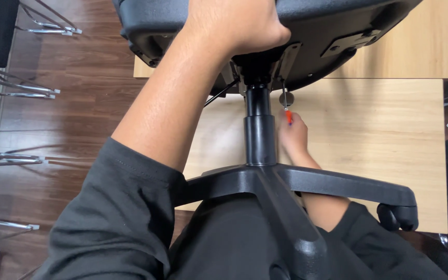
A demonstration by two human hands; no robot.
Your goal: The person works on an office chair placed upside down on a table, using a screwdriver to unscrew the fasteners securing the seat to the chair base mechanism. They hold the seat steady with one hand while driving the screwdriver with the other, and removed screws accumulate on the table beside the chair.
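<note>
Nearest, left hand [234,26] clamps the tipped office chair's underside [327,31], while beyond the upright gas column [259,129] right hand [292,137] grips an orange-handled screwdriver [288,111] pointing up.

A pale wooden board [379,135] lies on dark plank flooring [73,103] beside chrome chair legs [16,88].

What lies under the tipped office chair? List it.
Under the chair lies a light wooden table, with dark wood floor beyond. The right hand holds a screwdriver there; seat and base hide the rest.
</note>
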